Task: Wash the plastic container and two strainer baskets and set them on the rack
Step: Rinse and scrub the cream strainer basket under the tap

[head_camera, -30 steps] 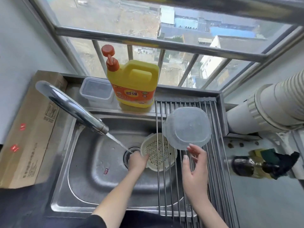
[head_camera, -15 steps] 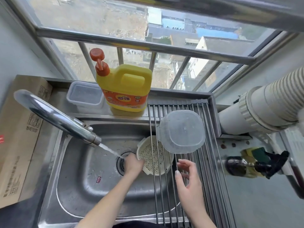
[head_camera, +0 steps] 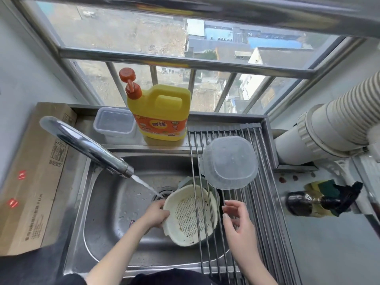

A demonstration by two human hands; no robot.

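Nearest the sink, the right hand has left the container, fingers loosely spread, empty; the left hand grips the cream strainer basket in the sink, now lifted beneath the rack; beyond, the plastic container rests inverted on the rack, so one item looks finished.

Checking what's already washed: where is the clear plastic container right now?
In the head view, the plastic container sits upside down on the rack over the sink's right side, right of the yellow soap jug.
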